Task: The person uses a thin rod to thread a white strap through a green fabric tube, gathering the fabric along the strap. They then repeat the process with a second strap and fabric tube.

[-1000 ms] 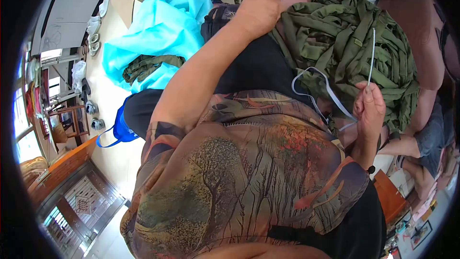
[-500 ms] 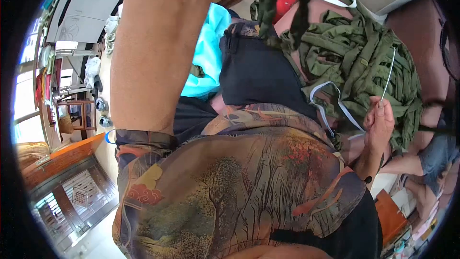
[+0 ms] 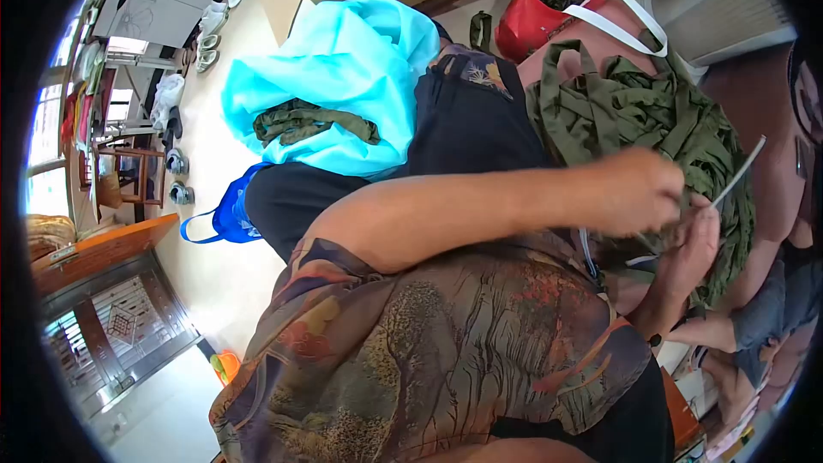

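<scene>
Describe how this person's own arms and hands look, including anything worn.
The left hand and right hand are gloveless. A short brown fabric sleeve, patterned purple, red and yellow, covers the upper left arm. A small, round black piece sits at the right wrist.

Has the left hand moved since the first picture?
Yes. Judged against the red bag, the left hand has moved away, back toward the body and rightward.

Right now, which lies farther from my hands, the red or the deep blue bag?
The deep blue bag with looped handle; the red bag is nearer.
</scene>
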Tool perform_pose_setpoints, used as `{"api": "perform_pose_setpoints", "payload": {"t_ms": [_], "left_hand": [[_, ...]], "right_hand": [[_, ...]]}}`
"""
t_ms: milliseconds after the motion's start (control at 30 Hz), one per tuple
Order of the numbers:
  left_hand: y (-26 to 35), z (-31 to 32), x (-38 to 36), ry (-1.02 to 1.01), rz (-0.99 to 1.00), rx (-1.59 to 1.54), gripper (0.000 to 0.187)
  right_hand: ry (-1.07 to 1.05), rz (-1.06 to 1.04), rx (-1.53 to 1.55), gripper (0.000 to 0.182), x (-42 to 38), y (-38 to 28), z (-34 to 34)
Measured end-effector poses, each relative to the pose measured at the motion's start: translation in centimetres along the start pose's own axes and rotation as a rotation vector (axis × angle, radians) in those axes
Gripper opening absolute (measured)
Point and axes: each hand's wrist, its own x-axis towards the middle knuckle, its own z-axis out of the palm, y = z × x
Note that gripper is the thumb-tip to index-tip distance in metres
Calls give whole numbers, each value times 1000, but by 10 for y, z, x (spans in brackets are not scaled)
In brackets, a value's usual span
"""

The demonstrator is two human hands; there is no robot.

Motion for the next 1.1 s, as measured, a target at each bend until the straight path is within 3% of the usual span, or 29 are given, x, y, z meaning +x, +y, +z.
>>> {"api": "perform_pose_setpoints", "payload": {"t_ms": [67, 133, 167, 267, 300, 400, 467, 500, 533, 633, 733, 800, 867, 1000, 1100], "left_hand": [[0, -19, -4, 111, 94, -50, 17], [-2, -21, -15, 91, 218, 59, 18], [-3, -21, -21, 81, 280, 109, 19], [-1, -24, -46, -41, 306, 203, 21], [-1, -30, -57, -82, 259, 205, 25], [5, -49, -88, -44, 190, 340, 28], [3, -52, -107, -56, -22, 21, 25], [4, -52, -114, -66, -126, -136, 24], [4, -51, -119, -125, -100, -176, 23], [11, -45, -135, -292, -93, -338, 16], [0, -42, -153, -139, -153, -626, 15], [-7, -47, -162, 87, -204, -629, 17], [-20, -58, -179, 290, -251, -622, 21], [-46, -79, -207, 473, -193, -662, 37], [-68, -86, -219, 534, -173, -674, 34]], "right_hand": [[-127, 54, -1, 45, -12, -4, 27], [-282, -10, 105, 64, -19, -2, 64], [-381, 7, -13, 68, -20, -2, 63], [-401, 84, -94, 29, -24, -1, 72], [-310, 110, 20, 16, -23, -11, 87], [-265, -61, 52, 18, 2, -25, 66], [-104, -225, 47, 20, 12, -42, 66], [-195, -246, 70, 21, 20, -57, 57], [-249, -290, 143, 20, 28, -65, 49], [-37, -371, 148, 22, 36, -97, 78], [-72, -390, 84, 22, 48, -101, 98], [-242, -316, -9, 21, 69, -78, 97], [-269, -195, 6, 18, 75, -53, 114], [-345, 35, -110, 20, 74, -17, 147], [-397, 63, -142, 27, 72, 1, 169]]}}
